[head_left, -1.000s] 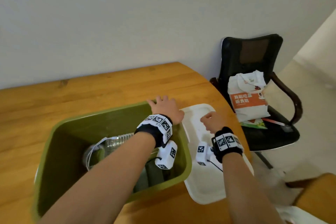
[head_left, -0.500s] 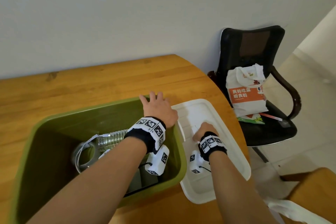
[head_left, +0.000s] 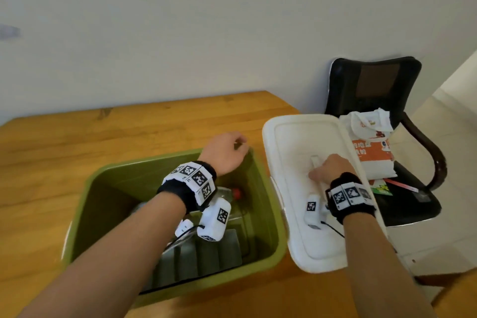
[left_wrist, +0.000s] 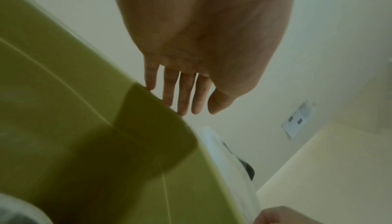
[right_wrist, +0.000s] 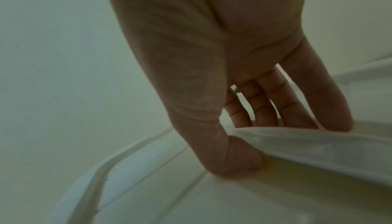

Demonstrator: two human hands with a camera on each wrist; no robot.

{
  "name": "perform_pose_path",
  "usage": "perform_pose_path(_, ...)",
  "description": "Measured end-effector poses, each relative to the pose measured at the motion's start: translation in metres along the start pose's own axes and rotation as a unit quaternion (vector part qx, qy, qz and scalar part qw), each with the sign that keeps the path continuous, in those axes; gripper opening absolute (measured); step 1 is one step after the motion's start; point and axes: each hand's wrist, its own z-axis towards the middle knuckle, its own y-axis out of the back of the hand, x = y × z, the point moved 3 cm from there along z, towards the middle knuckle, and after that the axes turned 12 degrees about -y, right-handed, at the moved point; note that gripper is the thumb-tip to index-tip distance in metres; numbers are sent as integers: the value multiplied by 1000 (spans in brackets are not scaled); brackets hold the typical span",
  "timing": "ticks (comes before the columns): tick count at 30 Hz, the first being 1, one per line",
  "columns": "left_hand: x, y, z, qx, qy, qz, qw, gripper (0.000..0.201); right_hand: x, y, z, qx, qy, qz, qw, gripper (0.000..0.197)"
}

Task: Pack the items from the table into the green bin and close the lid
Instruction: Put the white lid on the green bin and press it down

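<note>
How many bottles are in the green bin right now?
1 visible: a clear bottle with a red cap lies in the green bin, below the left hand. The left forearm may hide others.

1. Your left hand (head_left: 225, 152) reaches forward, palm down, with its 4 fingers (left_wrist: 184, 93) straight and close together, thumb alongside.
2. Your right hand (head_left: 329, 169) curls around a white handle (right_wrist: 307, 142), thumb (right_wrist: 235, 157) beneath and fingers over it.
3. Both forearms are bare, each wrist wearing a black band with white marker blocks.
</note>
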Motion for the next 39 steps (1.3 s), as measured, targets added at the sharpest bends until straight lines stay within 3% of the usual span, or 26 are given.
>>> perform_pose_path(5, 40, 65, -52, -119, 17, -64, 991, 32, 60, 94, -45, -98, 114, 7, 989, 35)
perform_pose_path(9, 74, 106, -104, -186, 48, -108, 975, 30, 123, 127, -95, -107, 222, -28, 969, 35)
perform_pose_path(14, 116, 141, -164, -287, 137, -211, 924, 27, 201, 84, -180, -54, 333, -138, 931, 34)
perform_pose_path(18, 137, 154, -205, -338, 193, -281, 877, 39, 236, 22, -237, -32, 385, -239, 891, 32)
perform_pose_path(21, 151, 153, -228, -314, 233, -305, 869, 48, 248, -22, -264, -14, 413, -304, 858, 33)
perform_pose_path(24, 155, 143, -248, -238, 258, -321, 880, 53, 249, -55, -279, 8, 414, -344, 843, 33)
perform_pose_path(27, 151, 127, -257, -177, 253, -337, 890, 34, 243, -76, -284, 26, 405, -372, 835, 34)
perform_pose_path(32, 164, 102, -260, -117, 276, -337, 892, 36, 231, -88, -284, 46, 384, -368, 845, 33)
perform_pose_path(39, 174, 98, -264, -91, 276, -349, 891, 48, 225, -92, -283, 66, 380, -355, 852, 31)
